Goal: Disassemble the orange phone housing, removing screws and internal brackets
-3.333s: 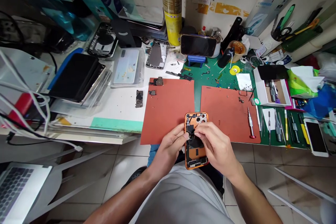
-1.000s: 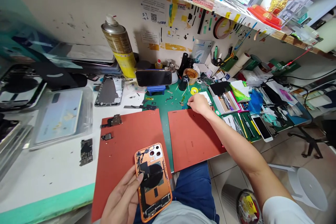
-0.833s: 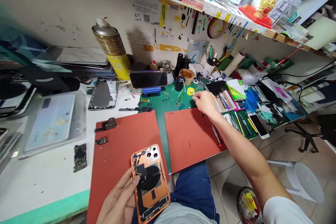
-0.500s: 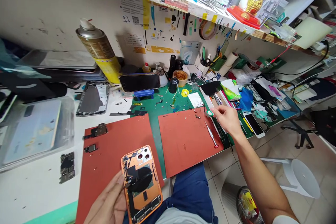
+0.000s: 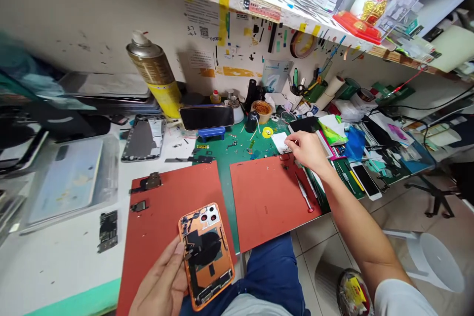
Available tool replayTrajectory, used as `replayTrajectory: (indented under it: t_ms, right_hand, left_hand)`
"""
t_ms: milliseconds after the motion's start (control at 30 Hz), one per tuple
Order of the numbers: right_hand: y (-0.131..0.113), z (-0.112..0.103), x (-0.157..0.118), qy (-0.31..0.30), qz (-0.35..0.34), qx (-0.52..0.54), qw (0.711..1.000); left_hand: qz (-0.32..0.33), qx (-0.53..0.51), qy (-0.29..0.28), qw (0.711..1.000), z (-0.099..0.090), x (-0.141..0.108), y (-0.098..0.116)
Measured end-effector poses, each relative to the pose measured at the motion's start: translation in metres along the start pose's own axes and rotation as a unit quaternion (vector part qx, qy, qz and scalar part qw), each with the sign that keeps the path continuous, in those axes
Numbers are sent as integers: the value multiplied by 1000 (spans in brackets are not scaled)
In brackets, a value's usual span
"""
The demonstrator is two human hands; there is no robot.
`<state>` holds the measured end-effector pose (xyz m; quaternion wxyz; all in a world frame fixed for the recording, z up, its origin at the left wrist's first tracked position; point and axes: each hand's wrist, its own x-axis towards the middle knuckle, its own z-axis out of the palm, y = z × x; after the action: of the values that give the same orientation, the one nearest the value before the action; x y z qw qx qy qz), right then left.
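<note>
My left hand (image 5: 165,279) grips the left edge of an orange phone housing (image 5: 218,269), tilted over the front of the red mat. Its open inside faces me, with a black round pad, camera openings at the top and small parts along the bottom. My right hand (image 5: 309,150) reaches out to the right, thumb and fingertips pinched together at a white paper square (image 5: 280,143). What sits in that pinch, if anything, is hidden. A silver screwdriver with a red end (image 5: 304,193) lies below this hand on the right red mat (image 5: 268,207).
On the left red mat (image 5: 166,217) lie small phone parts (image 5: 150,181). A circuit board (image 5: 108,231) rests on the white tabletop. Behind stand a spray can (image 5: 155,74) and a propped dark phone (image 5: 207,117). Tools and a white phone (image 5: 365,180) crowd the right side. A shelf overhangs the back.
My right hand has moved left and farther back, to the white paper; the small green-and-white piece at its fingertips no longer shows. The left hand still holds the housing. The view has shifted left.
</note>
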<state>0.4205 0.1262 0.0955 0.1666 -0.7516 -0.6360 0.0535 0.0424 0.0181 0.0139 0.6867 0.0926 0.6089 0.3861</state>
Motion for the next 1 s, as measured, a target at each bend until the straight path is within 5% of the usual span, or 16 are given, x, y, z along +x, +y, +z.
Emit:
replayTrajectory:
  t_ms: [133,367,767,1000]
  right_hand:
    - [14,3,-24,-52,5,-37,998]
    - [13,44,-67,-68,14,-111,991]
    - [10,61,-77,-9,-12,-200,980]
    - [14,61,-92,47,-21,-191,980]
  left_hand:
    - [-11,7,9,1000,6,-4,4]
    - [-29,-4,55,998,19,-13,11]
    - [30,-42,-125,991,8,-11,-4]
    - [38,-58,-126,990,7,-12,-3]
